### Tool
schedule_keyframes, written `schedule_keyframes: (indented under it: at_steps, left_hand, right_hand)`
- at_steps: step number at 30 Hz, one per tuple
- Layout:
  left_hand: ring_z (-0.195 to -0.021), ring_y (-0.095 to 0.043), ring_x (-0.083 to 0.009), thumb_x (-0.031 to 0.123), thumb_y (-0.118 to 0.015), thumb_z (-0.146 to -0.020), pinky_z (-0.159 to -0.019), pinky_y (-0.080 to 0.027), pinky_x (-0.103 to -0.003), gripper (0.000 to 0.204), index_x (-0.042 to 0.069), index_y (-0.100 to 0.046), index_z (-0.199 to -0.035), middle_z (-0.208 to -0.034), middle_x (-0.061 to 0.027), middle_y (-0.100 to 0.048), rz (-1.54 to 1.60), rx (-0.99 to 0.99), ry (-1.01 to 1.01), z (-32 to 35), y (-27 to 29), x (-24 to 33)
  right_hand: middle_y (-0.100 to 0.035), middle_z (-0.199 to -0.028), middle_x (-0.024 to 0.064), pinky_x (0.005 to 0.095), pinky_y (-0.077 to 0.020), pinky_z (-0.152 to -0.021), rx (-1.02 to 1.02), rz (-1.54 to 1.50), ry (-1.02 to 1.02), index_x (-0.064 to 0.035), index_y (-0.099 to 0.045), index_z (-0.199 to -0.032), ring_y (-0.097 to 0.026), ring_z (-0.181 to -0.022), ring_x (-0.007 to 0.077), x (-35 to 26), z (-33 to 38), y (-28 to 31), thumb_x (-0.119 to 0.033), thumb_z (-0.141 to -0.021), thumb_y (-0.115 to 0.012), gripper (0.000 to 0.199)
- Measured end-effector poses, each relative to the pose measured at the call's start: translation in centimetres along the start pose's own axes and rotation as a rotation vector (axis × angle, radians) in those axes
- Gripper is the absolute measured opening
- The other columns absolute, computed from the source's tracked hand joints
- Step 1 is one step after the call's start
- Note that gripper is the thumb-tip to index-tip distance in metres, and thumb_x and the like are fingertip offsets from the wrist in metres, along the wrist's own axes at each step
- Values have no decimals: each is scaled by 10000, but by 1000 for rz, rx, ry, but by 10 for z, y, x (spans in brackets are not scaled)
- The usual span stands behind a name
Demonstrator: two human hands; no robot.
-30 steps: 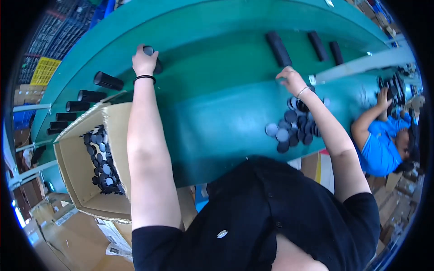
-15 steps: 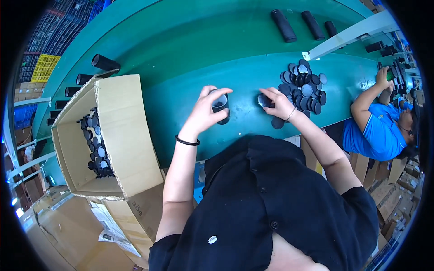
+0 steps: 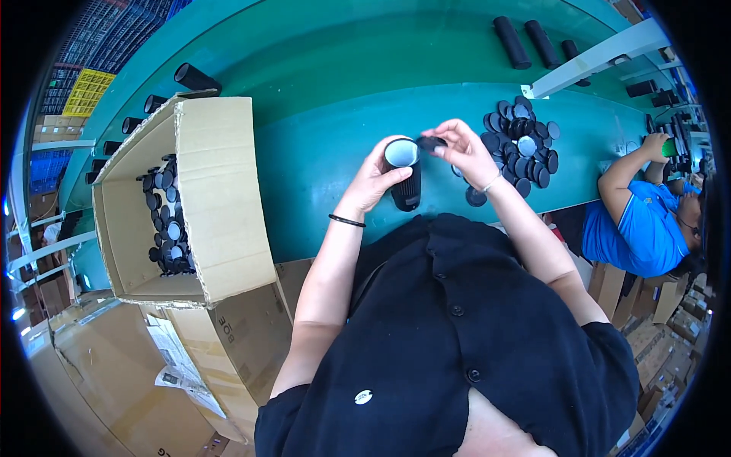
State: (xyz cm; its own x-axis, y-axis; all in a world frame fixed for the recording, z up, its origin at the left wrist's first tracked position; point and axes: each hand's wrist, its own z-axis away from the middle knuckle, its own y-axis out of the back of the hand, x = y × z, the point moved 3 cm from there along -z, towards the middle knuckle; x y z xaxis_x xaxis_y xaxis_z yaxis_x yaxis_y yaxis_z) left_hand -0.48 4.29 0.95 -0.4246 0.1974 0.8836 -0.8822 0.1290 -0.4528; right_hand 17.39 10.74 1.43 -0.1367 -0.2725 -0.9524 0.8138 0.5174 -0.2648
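My left hand (image 3: 371, 181) is closed around a black cylindrical tube (image 3: 406, 190), whose open top shows a pale inside. The tube is tilted, its mouth facing up toward me. In the fingers of my right hand (image 3: 470, 158) is a black round cap (image 3: 431, 143), held beside the tube's rim. Whether cap and rim touch, I cannot tell. Just right of that hand, a pile of black round caps (image 3: 542, 161) lies on the green work surface (image 3: 324, 164); several show a paler face.
A cardboard box (image 3: 228, 206) holding many black caps stands open at my left. Black tubes (image 3: 196, 79) lie behind it, and others (image 3: 512, 43) lie at the far right near a pale metal bar (image 3: 601, 57). A co-worker in blue (image 3: 636, 221) handles things at right.
My hands have come together: the right hand brought the cap over to the tube's rim. The left hand now wraps the tube and has tilted it. The whole view has shifted slightly.
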Motion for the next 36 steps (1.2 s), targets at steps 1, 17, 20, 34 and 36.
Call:
schedule_keyframes:
  at_steps: [1,17,20,34,36]
  left_hand:
    - [-1078,-522,-147,83,-719,-768,-933,-422,-297,558,59,-459,-1262,-1136,-38,-546,38,-11,43,1,-2,-3]
    - [-1048,-546,-140,99,-811,-655,-912,-440,-287,564,68,-557,-1159,-1119,-35,-574,-195,-21,-113,8,-17,-2]
    - [-1024,-561,-136,91,-801,-671,-898,-449,-283,559,69,-548,-1169,-1095,-31,-587,-171,45,-93,7,-17,-6]
    - [-989,-569,-127,99,-793,-704,-871,-472,-288,547,59,-526,-1180,-1067,-31,-592,-94,113,-66,9,-9,-16]
    - [-984,-570,-126,104,-797,-699,-867,-472,-288,561,59,-522,-1185,-1064,-31,-593,-154,105,-81,10,-8,-14]
  right_hand:
    - [-578,-1132,100,315,-437,-934,32,-188,-45,-61,-471,-1183,-549,-1097,183,3,-1,1,19,-773,-638,450]
    - [-614,-1078,75,229,-477,-722,36,-111,11,-94,-521,-1094,-588,-898,119,16,9,-5,-135,-885,-625,236]
    - [-626,-1043,60,232,-496,-711,178,-171,-86,-81,-552,-1030,-599,-883,116,36,9,-12,-163,-882,-639,190]
    - [-599,-1028,27,242,-526,-745,121,56,-181,-126,-512,-1319,-578,-928,103,15,6,-18,-175,-895,-620,440]
    - [-561,-1143,41,245,-513,-777,-15,78,-150,-117,-526,-1306,-560,-1000,115,8,11,-15,-126,-894,-597,418]
